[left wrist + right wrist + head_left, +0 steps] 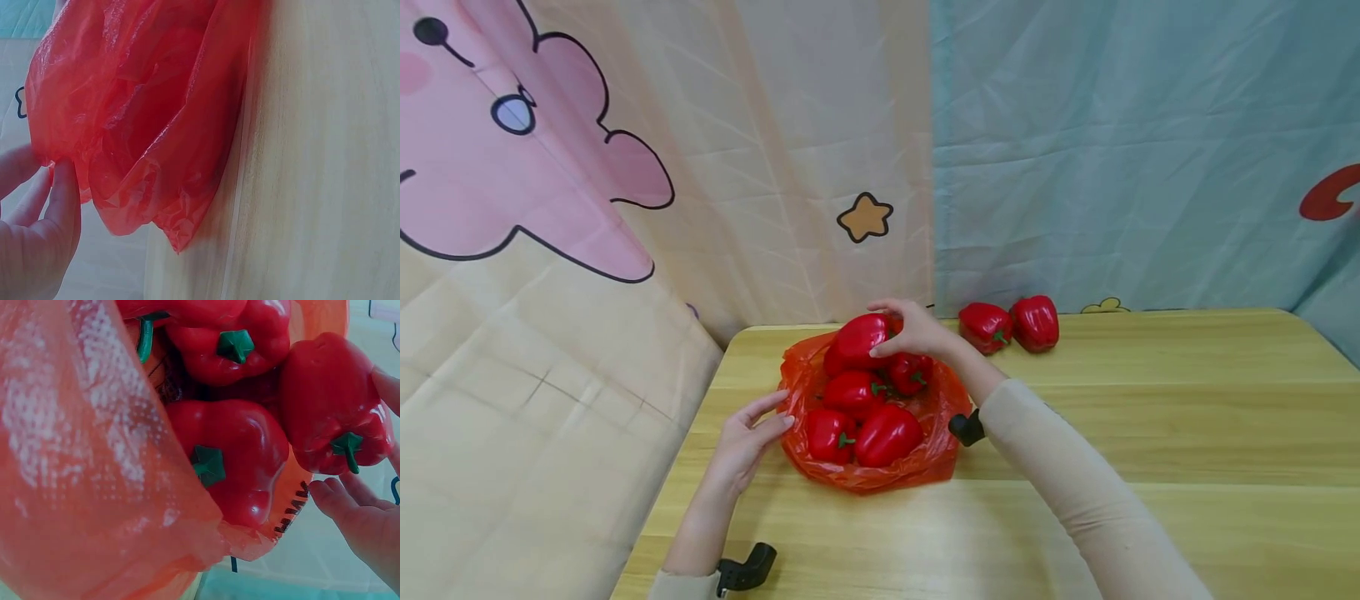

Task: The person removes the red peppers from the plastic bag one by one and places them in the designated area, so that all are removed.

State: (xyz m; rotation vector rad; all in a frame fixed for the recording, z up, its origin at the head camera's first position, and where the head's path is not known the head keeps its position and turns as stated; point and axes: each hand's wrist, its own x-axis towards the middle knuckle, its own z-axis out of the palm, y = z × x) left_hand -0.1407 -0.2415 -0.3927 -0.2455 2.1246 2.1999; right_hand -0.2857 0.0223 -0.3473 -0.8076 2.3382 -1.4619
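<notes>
A red plastic bag lies with its mouth spread on the table, and several red bell peppers with green stems sit in it. My right hand grips another bell pepper at the bag's far side, fingers over it and thumb nearer me. In the right wrist view that bell pepper touches others, its stem toward the palm. On the bag's left, my left hand holds the rim between thumb and fingers. The left wrist view shows the fingertips at the bag's crumpled edge.
Two more bell peppers lie side by side at the table's back edge, right of the bag. The wooden table stretches to the right. A printed curtain hangs right behind it.
</notes>
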